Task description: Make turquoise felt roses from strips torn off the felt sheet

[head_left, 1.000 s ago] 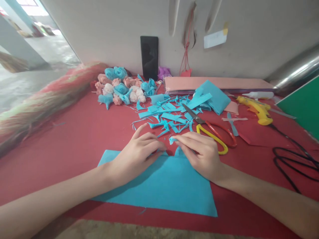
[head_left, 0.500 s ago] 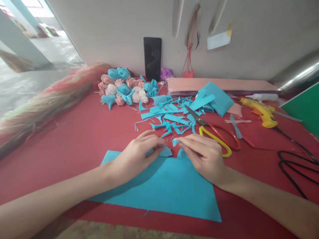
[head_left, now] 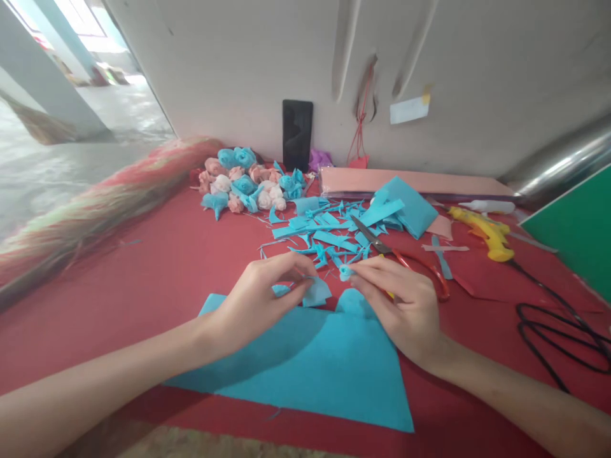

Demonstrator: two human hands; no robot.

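My left hand (head_left: pixel 272 299) pinches a small blue paper piece (head_left: pixel 317 292) between thumb and fingers. Opposite it, my right hand (head_left: pixel 401 299) is closed on a small rolled blue paper bud (head_left: pixel 345 272), held at the fingertips. The two held pieces are apart. Under both hands lies a large blue paper sheet (head_left: pixel 310 369), with a rounded blue piece (head_left: pixel 354 303) at its upper edge beside my right hand. Scissors (head_left: pixel 377 242) with red and yellow handles rest just beyond my right hand, which partly hides them.
Blue scraps (head_left: pixel 329 232) lie ahead, with paper flowers (head_left: pixel 248 184) at back left. A phone (head_left: pixel 296 135) leans on the wall. Folded blue paper (head_left: pixel 413 210), a yellow glue gun (head_left: pixel 487 232) and its black cable (head_left: pixel 539 337) are on the right.
The camera view has shifted, so the background sits lower. My hands have moved slightly apart, and the held blue piece and the bud show more fully.
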